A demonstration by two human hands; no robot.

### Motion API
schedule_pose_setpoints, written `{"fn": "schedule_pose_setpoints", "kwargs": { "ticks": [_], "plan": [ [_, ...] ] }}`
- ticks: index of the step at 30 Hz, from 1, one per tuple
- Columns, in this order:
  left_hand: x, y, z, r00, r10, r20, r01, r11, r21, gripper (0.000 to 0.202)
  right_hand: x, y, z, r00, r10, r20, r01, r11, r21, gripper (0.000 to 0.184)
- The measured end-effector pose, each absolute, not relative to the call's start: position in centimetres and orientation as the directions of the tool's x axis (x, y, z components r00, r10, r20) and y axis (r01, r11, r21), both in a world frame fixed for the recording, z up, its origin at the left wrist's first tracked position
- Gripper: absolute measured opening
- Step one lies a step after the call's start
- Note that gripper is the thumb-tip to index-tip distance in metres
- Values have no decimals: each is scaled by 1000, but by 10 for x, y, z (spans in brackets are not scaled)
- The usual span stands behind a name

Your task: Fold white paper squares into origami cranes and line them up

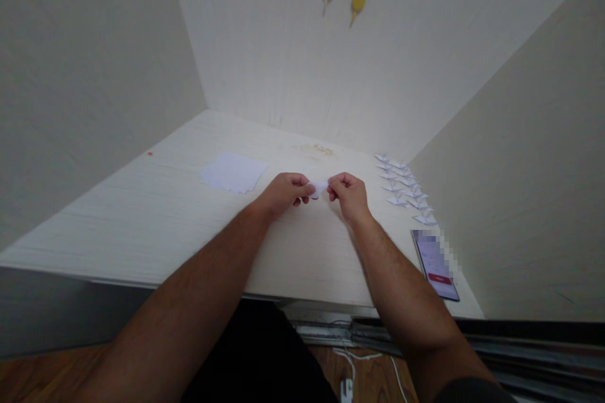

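Both hands meet over the middle of a pale wooden desk point(142, 227). My left hand point(283, 192) and my right hand point(348, 194) each pinch one end of a small folded piece of white paper point(318, 187), held between them just above the desk. The fingers of both hands are curled closed on it. A loose stack of white paper squares point(233, 172) lies flat to the left of my left hand.
Several small folded white paper figures point(405, 190) stand in rows at the desk's right, near the wall. A phone point(435, 263) with a lit screen lies at the front right corner. Walls enclose the desk on three sides. White cables point(359, 365) lie on the floor below.
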State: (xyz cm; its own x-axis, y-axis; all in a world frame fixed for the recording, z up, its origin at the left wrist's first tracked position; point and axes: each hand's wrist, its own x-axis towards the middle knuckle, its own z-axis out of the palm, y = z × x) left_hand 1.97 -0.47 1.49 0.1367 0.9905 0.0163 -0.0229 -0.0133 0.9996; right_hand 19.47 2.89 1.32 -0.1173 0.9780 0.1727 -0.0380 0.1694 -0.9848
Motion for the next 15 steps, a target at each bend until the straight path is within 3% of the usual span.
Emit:
{"fn": "schedule_pose_setpoints", "kwargs": {
  "ticks": [10,15],
  "plan": [
    [20,-9,18,138,982,125,-10,-125,992,26,191,25,18,-237,971,-32,-227,-87,-970,23],
    [19,-5,12,77,992,98,18,-100,995,25,194,22,20,-326,945,-23,-293,-125,-948,35]
  ]
}}
